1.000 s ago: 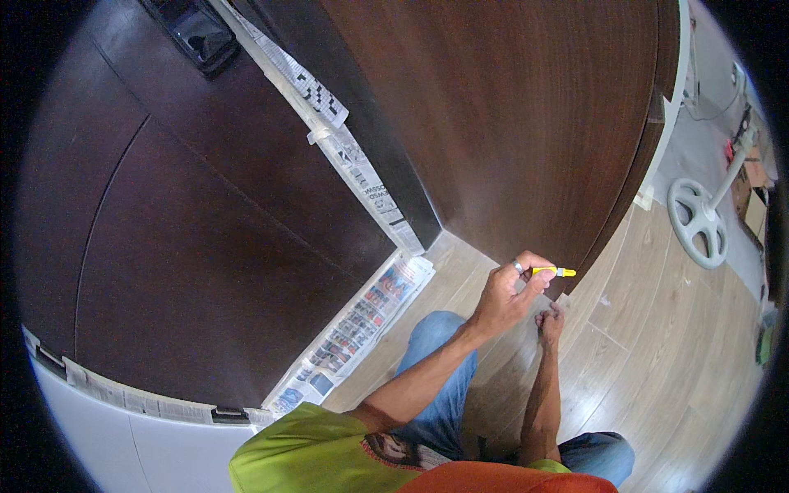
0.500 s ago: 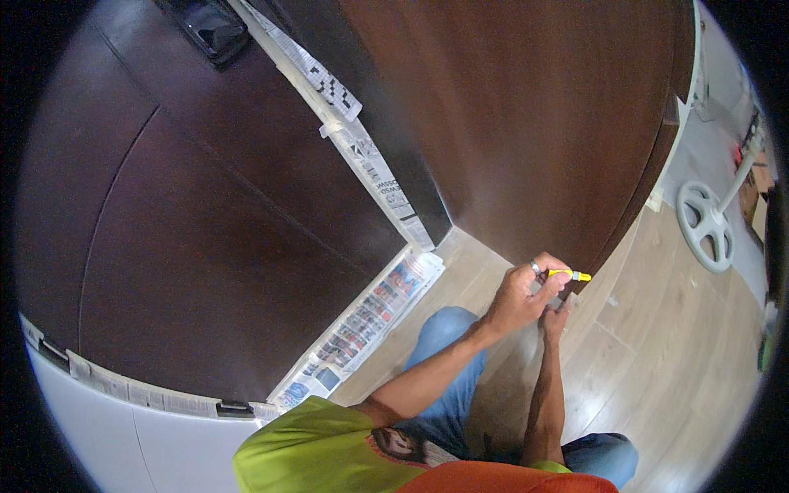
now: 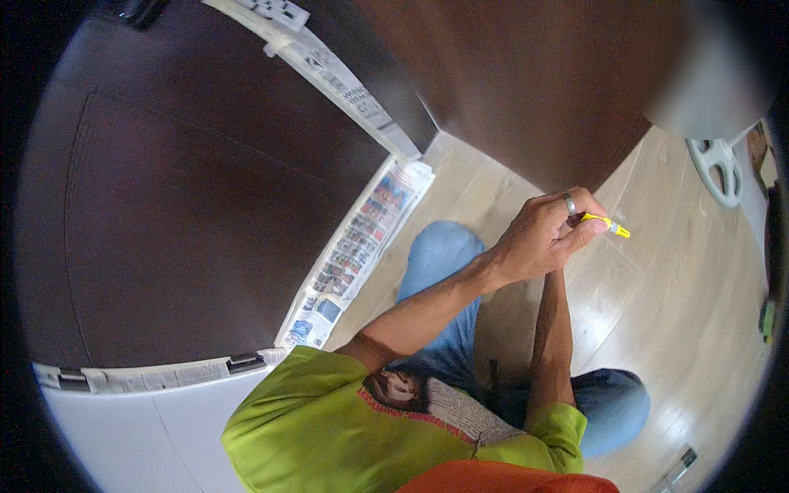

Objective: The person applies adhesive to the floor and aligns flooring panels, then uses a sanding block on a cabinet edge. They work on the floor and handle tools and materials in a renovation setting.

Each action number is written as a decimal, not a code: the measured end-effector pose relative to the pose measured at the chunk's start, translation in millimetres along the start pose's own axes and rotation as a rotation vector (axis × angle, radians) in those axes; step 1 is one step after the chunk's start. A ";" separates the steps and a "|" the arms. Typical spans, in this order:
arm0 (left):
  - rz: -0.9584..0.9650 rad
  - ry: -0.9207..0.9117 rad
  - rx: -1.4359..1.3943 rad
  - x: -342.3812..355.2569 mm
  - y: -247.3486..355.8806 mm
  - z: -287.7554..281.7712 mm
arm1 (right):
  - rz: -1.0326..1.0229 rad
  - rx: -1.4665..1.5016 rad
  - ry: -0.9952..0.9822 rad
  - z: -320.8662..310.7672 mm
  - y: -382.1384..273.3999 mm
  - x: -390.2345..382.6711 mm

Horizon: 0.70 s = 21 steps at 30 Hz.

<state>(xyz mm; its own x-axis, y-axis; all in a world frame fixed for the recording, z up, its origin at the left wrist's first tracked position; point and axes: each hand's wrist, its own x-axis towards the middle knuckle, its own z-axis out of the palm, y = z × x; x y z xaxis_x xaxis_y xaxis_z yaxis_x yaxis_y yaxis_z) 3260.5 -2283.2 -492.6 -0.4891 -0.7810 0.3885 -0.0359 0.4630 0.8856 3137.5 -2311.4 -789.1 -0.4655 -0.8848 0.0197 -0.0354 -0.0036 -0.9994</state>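
Note:
My left hand, with a ring on one finger, is closed around a slim yellow marker. The marker's yellow tip points right, over the floor. Behind the left hand and wrist, my right hand is hidden; only its forearm shows, so its fingers cannot be read. Just beyond the hands stands a dark brown wood panel, its lower corner near the left hand's knuckles. I cannot tell whether either hand touches it.
A second dark panel fills the left side, its edges masked with taped newspaper. Pale plank flooring lies under me, around my bent knees. A grey wheel-shaped base stands at the right. The upper right is blurred.
My left hand has shifted right with the marker, away from the panel's lower edge. My right hand, partly visible before, is now behind the left. The whole view has tilted.

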 end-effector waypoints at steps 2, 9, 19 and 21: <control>0.017 -0.105 -0.033 5.3 4.7 12.1 | 0.006 -0.013 0.082 -19.1 8.2 4.0; 0.104 -0.160 -0.013 1.2 -5.6 22.8 | 0.061 -0.008 0.150 -20.0 16.2 -3.1; 0.052 -0.227 0.033 9.1 -17.0 35.5 | 0.106 0.070 0.231 -8.4 27.9 -4.0; 0.033 -0.238 0.039 9.1 -16.3 35.4 | 0.116 0.109 0.235 0.3 29.9 -0.9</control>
<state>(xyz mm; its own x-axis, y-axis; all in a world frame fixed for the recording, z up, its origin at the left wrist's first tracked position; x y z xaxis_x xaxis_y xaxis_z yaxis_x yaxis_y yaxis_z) 3225.8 -2283.0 -512.5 -0.6822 -0.6462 0.3421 -0.0478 0.5063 0.8611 3137.1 -2310.8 -819.0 -0.6538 -0.7498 -0.1017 0.1198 0.0301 -0.9923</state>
